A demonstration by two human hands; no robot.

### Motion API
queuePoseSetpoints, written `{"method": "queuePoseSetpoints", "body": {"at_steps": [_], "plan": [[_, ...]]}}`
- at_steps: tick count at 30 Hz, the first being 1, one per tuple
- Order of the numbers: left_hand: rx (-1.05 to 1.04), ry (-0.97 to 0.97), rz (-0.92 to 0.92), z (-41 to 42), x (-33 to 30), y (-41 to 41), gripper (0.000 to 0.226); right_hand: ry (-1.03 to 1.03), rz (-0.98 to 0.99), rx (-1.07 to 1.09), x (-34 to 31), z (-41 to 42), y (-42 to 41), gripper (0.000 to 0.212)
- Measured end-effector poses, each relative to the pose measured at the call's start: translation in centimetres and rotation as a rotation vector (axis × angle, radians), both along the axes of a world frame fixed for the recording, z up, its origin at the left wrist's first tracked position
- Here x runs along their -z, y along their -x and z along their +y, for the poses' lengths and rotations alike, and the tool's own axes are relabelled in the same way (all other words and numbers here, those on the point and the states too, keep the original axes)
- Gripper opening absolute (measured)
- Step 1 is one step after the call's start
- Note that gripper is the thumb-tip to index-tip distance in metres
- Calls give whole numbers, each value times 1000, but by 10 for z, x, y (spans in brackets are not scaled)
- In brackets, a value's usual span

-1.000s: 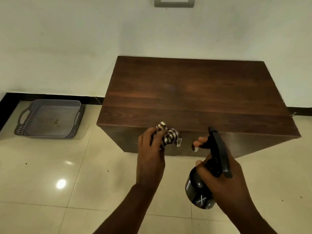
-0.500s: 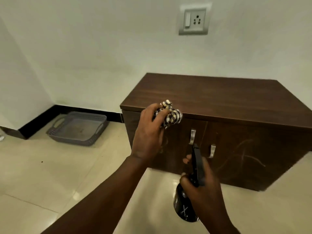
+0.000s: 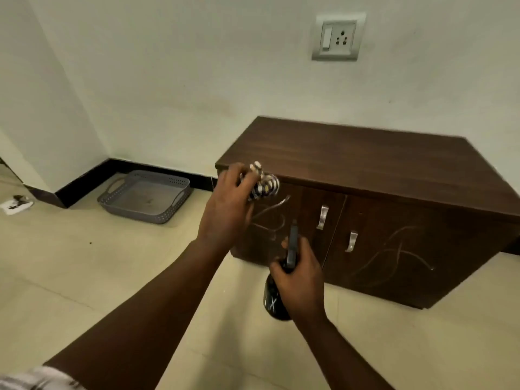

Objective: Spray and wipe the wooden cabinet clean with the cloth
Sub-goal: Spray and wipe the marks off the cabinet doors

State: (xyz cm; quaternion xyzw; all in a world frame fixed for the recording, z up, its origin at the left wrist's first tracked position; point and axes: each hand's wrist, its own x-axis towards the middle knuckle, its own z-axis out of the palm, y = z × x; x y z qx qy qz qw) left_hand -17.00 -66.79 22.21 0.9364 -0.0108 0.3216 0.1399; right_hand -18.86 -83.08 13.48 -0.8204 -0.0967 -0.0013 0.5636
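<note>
A low dark wooden cabinet [image 3: 365, 164] stands against the wall, with two doors, two metal handles and pale scribble marks on both door fronts. My left hand [image 3: 228, 209] holds a bunched striped cloth [image 3: 263, 185] against the upper left corner of the left door. My right hand [image 3: 301, 274] grips a dark spray bottle [image 3: 274, 301] by its trigger head, low in front of the left door, nozzle pointing at the cabinet front.
A grey perforated plastic tray [image 3: 146, 195] lies on the tiled floor left of the cabinet, near the room corner. A wall socket [image 3: 339, 38] sits above the cabinet. A scrap of paper [image 3: 17, 204] lies at the far left.
The view has dropped and shifted left, so the cabinet front and its scribbles now show. My left hand has carried the cloth to the left door's top corner; the bottle stays low.
</note>
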Motion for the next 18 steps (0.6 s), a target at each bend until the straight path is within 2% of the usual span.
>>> {"method": "queuePoseSetpoints", "body": {"at_steps": [4, 11, 15, 18], "plan": [[-52, 83, 25, 13, 16, -24, 49, 47, -75, -14, -4, 23, -36, 37], [45, -57, 143, 42, 27, -39, 54, 116, -70, -17, 7, 34, -47, 27], [34, -57, 119, 40, 53, -39, 53, 140, -112, 22, 18, 38, -59, 37], [13, -7, 24, 33, 72, -24, 53, 127, -214, 45, 18, 40, -55, 37]]}}
